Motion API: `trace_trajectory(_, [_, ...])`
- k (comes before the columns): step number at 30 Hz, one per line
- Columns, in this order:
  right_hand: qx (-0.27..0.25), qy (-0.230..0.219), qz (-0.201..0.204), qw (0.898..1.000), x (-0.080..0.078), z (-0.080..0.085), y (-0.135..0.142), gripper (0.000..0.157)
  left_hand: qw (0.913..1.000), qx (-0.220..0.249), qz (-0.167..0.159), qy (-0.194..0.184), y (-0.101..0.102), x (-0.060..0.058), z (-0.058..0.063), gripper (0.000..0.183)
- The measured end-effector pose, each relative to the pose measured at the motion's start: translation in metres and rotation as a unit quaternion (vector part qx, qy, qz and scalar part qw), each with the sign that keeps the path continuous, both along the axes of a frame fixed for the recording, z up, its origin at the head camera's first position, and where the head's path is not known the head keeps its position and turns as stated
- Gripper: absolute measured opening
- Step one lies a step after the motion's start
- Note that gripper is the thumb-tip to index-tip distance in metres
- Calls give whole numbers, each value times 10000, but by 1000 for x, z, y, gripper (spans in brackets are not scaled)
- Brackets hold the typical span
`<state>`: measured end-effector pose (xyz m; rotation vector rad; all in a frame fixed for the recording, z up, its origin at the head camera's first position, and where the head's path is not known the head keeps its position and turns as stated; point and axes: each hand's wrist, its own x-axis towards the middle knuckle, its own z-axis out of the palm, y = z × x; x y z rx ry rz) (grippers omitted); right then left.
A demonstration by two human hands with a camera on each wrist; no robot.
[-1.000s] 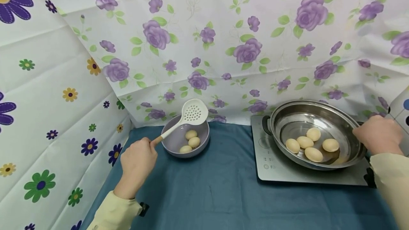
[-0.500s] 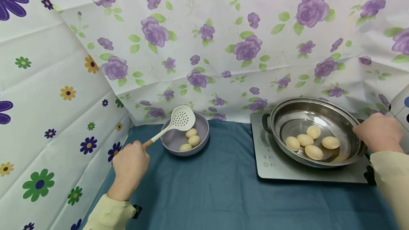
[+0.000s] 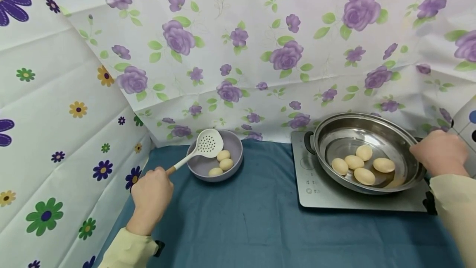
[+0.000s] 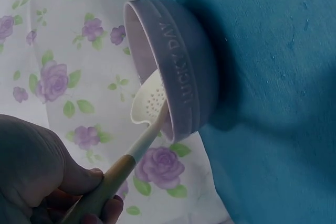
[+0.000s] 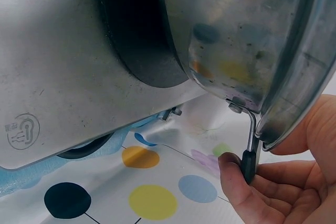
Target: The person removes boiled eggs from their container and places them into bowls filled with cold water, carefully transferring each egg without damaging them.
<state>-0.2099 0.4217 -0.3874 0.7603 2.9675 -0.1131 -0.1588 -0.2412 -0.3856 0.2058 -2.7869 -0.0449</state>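
Note:
My left hand (image 3: 152, 197) grips the wooden handle of a white slotted spoon (image 3: 209, 143). The spoon's perforated head bears nothing and lies at the left part of a purple-grey bowl (image 3: 238, 152). Seen from the left wrist, the head dips past the bowl's rim. Three eggs (image 3: 226, 164) sit in the bowl, beside the spoon. My right hand (image 3: 440, 154) holds the right side handle of a steel pan (image 3: 342, 135), its fingers curled round the black-covered handle (image 5: 249, 165) in the right wrist view. Several eggs (image 3: 365, 176) rest in the pan with some liquid.
Beneath the pan is a flat silver induction cooktop (image 3: 327, 199). A blue cloth (image 3: 249, 222) covers the table between bowl and cooktop. Flower-printed sheets (image 3: 253, 65) stand behind and at the left, close to the bowl. The pan's other handle (image 3: 309, 143) points left.
The slotted spoon has moved left and down, from over the bowl's back rim into its left part. My left hand shifted left and slightly down. The right hand stays on the pan handle.

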Motion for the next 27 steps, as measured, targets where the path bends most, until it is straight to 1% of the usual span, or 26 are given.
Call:
trace_trajectory(4, [-44, -43, -4, 10000, 0, 1, -1, 46, 9999, 37, -44, -113, 2, 2, -2, 21])
trace_trajectory(9, [-90, 16, -6, 10000, 1, 2, -1, 45, 9995, 94, -61, -289, 6, 3, -2, 20])
trace_trajectory(18, [-241, 86, -75, 9996, 1, 2, -3, 42, 9974, 224, -115, -682, 14, 6, 0, 18])
trace_trajectory(22, [-196, 112, -29, 9997, 0, 2, -2, 43, 9969, 230, -189, -722, 18, 6, 0, 18])
trace_trajectory(27, [-214, 73, -87, 9997, 2, 2, -1, 44, 9965, 240, -218, -776, 21, 5, 0, 21])
